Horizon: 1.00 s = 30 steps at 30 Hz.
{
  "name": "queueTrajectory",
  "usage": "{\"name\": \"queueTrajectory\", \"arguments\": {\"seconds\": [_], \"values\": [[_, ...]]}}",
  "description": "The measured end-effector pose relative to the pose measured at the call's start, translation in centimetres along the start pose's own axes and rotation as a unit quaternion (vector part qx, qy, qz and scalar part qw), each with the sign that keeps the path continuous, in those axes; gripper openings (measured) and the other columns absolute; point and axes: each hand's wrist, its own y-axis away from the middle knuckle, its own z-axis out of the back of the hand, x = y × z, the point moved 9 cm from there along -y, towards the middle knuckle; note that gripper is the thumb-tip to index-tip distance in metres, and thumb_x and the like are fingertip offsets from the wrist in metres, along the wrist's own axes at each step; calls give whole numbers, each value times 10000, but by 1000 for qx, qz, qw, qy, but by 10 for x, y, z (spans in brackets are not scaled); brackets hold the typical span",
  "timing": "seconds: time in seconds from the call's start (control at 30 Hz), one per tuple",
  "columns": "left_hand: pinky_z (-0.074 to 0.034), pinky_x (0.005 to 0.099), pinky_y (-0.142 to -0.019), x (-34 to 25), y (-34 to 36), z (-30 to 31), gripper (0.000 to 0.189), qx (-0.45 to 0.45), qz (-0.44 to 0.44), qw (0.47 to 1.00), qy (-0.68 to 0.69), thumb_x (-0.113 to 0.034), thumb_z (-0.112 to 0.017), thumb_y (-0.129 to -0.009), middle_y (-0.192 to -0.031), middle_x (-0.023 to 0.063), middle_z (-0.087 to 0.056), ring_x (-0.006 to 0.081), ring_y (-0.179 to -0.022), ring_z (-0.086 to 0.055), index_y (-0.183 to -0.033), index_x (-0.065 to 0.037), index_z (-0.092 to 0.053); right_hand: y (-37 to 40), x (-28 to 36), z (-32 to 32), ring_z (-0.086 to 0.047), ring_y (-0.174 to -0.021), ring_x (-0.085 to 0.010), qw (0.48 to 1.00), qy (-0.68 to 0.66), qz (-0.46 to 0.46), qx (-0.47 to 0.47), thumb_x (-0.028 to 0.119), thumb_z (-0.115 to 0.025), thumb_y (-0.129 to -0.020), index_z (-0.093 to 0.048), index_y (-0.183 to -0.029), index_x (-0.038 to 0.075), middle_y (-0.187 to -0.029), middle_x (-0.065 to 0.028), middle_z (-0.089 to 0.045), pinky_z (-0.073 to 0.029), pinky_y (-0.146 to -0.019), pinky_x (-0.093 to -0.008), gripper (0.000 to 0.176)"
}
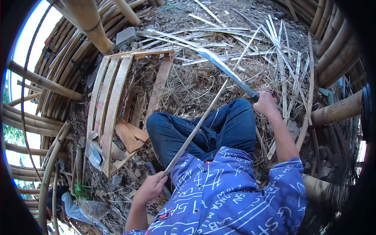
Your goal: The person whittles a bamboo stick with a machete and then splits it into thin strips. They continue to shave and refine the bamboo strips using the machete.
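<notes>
My right hand [265, 103] is closed around the dark handle of a long machete [227, 69], its blade slanting up and to the left. In my left hand [151, 188] is the near end of a long, thin bamboo strip [203, 116], which runs up and to the right across my lap. The blade crosses the strip near its upper part. My crossed legs [203, 129] in dark trousers lie beneath the strip.
A broken wooden pallet [117, 90] stands to my left. Split bamboo strips [279, 47] and shavings [188, 78] litter the ground ahead. Thick bamboo poles [338, 109] rise on both sides. A grey block [126, 37] lies beyond the pallet.
</notes>
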Motion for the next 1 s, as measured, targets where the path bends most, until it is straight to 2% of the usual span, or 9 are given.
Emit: {"name": "queueTrajectory", "arguments": {"seconds": [0.2,0.27,0.4,0.57,0.67,0.87,0.9,0.97,1.0], "values": [[-465,348,-622,-19,-8,3,156,-28,-51,998,10,-130,-539,-944,-698,141,-588,200,-632,-556,-956,18,-588,44,63,11,-667,-820,-397,992,-102,73,13,176,-638,-676,-697,-834,68,-822,-223,-680,-529,-789,-473,200],[-459,362,-598,-21,-7,4,127,-27,-47,999,0,-108,-544,-934,-680,159,-573,237,-592,-547,-931,14,-580,59,93,12,-667,-805,-385,982,-59,174,50,204,-667,-671,-697,-822,90,-794,-194,-680,-533,-763,-463,191],[-438,385,-541,-35,18,14,113,-22,-31,997,-74,-105,-540,-931,-642,189,-554,329,-544,-525,-907,4,-560,65,95,33,-681,-820,-327,981,-9,185,60,242,-688,-683,-698,-829,137,-802,-124,-698,-529,-785,-436,179],[-466,407,-579,-38,43,14,111,-18,-1,990,-142,-112,-552,-928,-694,208,-596,362,-631,-615,-953,-7,-579,-16,-15,67,-678,-886,-317,996,-60,-70,-4,276,-676,-732,-705,-848,91,-901,-168,-699,-526,-837,-434,221],[-479,402,-605,-22,22,11,129,6,0,996,-91,-109,-556,-925,-715,206,-617,360,-647,-621,-993,-7,-595,-14,-24,47,-682,-861,-349,997,-25,-45,-65,271,-674,-736,-711,-851,76,-874,-197,-694,-527,-827,-447,230],[-485,361,-597,-21,17,15,176,3,-23,996,-84,-101,-569,-918,-700,170,-636,279,-617,-633,-1054,-7,-629,49,34,23,-672,-911,-351,996,14,54,75,278,-679,-690,-723,-855,112,-912,-207,-687,-518,-850,-451,239],[-482,354,-588,-14,19,13,167,22,-18,995,-90,-99,-575,-916,-685,165,-630,264,-604,-630,-1041,-9,-638,46,33,27,-677,-867,-353,995,43,88,29,268,-677,-687,-722,-847,115,-858,-194,-691,-521,-844,-458,227],[-481,351,-583,-10,35,17,159,17,4,996,-87,-101,-576,-916,-675,162,-624,259,-591,-623,-1028,-12,-644,20,-6,37,-685,-807,-354,994,39,50,-86,266,-673,-697,-714,-850,79,-793,-190,-688,-538,-801,-453,244],[-479,349,-578,-11,41,22,152,5,20,997,-77,-102,-577,-916,-665,160,-619,253,-578,-615,-1016,-15,-649,-1,-32,43,-691,-780,-348,998,-5,-27,-53,260,-673,-703,-701,-855,27,-792,-210,-689,-550,-756,-442,280]]}}
